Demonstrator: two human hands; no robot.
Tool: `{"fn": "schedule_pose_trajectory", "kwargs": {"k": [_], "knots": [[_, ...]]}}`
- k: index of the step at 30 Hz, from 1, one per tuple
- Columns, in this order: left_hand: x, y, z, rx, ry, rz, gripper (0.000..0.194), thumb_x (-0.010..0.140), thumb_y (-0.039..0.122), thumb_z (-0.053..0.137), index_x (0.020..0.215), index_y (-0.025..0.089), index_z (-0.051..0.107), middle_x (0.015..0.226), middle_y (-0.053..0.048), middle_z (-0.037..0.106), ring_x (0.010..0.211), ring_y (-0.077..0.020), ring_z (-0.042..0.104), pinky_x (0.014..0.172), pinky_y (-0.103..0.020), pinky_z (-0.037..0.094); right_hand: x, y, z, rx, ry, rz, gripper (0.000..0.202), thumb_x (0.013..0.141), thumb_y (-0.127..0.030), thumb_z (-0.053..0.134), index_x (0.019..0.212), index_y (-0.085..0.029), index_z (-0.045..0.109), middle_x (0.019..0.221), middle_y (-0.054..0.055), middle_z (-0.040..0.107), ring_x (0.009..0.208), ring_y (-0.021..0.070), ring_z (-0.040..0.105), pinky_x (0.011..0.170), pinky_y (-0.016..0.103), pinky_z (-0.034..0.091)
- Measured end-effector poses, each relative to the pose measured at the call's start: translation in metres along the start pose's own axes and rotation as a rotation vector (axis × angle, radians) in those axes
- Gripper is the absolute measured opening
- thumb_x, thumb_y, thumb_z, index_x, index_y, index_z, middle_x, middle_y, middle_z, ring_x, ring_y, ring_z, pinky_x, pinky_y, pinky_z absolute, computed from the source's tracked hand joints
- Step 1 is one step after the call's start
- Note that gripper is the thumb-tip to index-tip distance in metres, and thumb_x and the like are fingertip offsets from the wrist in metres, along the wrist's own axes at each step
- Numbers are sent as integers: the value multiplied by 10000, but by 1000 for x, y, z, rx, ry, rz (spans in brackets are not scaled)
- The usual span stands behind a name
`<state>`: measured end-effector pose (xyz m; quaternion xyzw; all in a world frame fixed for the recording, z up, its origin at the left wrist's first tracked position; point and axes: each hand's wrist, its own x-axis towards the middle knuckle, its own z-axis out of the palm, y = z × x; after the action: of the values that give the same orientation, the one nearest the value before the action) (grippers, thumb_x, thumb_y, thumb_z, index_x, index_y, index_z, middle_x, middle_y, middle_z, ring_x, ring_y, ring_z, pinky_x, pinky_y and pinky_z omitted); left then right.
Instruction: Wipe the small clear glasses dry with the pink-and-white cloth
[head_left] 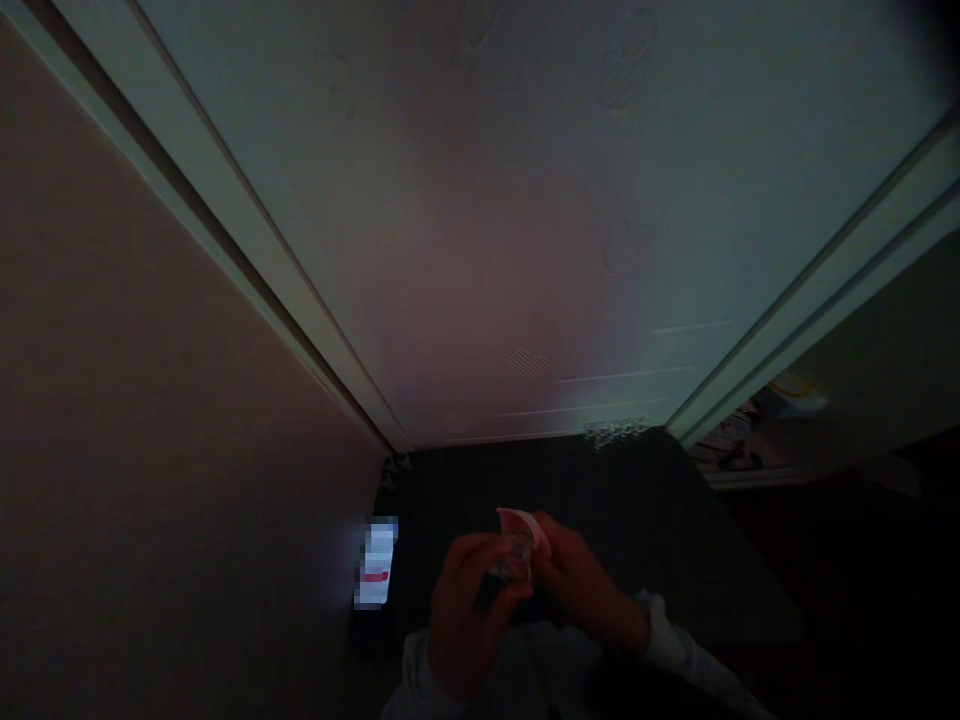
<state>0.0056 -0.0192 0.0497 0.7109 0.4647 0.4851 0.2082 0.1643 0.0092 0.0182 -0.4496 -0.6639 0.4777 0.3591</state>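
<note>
In the dim light both hands meet over a dark tabletop (645, 520). My left hand (469, 600) is closed around a small clear, glass-like object (517, 560) whose exact kind I cannot make out. My right hand (581, 580) is closed on a thin, curved pink piece (521, 522), perhaps soft, pressed against the clear object. Its far edge stands up above the fingers. The two items touch, and the fingers hide part of both.
A lit phone (377, 563) with a blurred screen lies left of my hands, beside the brown wall (187, 450). A pale panel (487, 250) with faint raised shapes rises behind the tabletop. Low at the right are a shelf's small items (735, 440) and a white box (796, 392).
</note>
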Motion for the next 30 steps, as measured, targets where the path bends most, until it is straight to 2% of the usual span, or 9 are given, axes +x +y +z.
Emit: {"fn": "schedule_pose_trajectory", "kwargs": {"k": [6, 12, 16, 19, 21, 24, 26, 30], "knots": [[3, 3, -3, 16, -59, -8, 278, 780, 222, 666, 1049, 279, 623, 956, -41, 652, 855, -198, 644, 742, -282, 554, 5, -9, -10, -88, -60, 57, 272, 865, -303, 441, 985, -147, 630, 804, 61, 678, 699, 186, 609, 629, 282, 437], [7, 6, -13, -9, -329, 15, 333, 806, 250, 643, 1134, 276, 594, 1020, -66, 646, 908, -203, 640, 798, -273, 534, 7, -5, -19, 73, -240, 98, 104, 766, -164, 530, 753, -161, 633, 641, -23, 608, 564, 120, 512, 512, 214, 367], [10, 6, -19, -76, -444, -6, 276, 825, 329, 612, 1095, 271, 608, 993, -68, 641, 890, -201, 636, 776, -274, 529, 6, -10, -30, 79, -395, 134, 99, 741, -143, 550, 658, -155, 603, 577, -52, 529, 537, 98, 449, 491, 197, 330], [13, 4, -21, -103, -472, 5, 299, 829, 397, 587, 1088, 250, 612, 980, -74, 637, 883, -206, 626, 771, -290, 523, 8, -14, -33, 75, -480, 140, 90, 752, -145, 540, 683, -153, 598, 607, -52, 531, 561, 100, 467, 513, 195, 345], [15, 4, -22, -106, -488, 7, 312, 830, 408, 581, 1090, 239, 611, 981, -75, 634, 889, -206, 616, 776, -292, 513, 8, -16, -31, 52, -455, 120, 69, 735, -141, 560, 784, -158, 606, 687, -41, 569, 625, 115, 504, 556, 199, 375], [18, 7, -24, -115, -506, -21, 321, 826, 398, 591, 1106, 241, 607, 990, -70, 628, 897, -198, 606, 783, -279, 495, 6, -18, -25, 31, -388, 81, 156, 758, -175, 557, 911, -170, 588, 774, -18, 603, 687, 134, 537, 595, 212, 401], [20, 8, -24, -129, -513, -57, 311, 822, 391, 600, 1097, 245, 619, 972, -60, 622, 883, -191, 601, 779, -272, 484, 5, -19, -22, -7, -396, 56, 102, 802, -206, 511, 862, -171, 586, 736, -14, 593, 656, 132, 532, 574, 212, 396], [20, 4, -25, -170, -512, -135, 254, 794, 350, 648, 1020, 233, 661, 911, -44, 600, 844, -187, 585, 752, -268, 466, 4, -18, -19, -128, -468, 1, 131, 819, -198, 468, 746, -168, 573, 658, -24, 543, 591, 120, 493, 538, 204, 363]]}}
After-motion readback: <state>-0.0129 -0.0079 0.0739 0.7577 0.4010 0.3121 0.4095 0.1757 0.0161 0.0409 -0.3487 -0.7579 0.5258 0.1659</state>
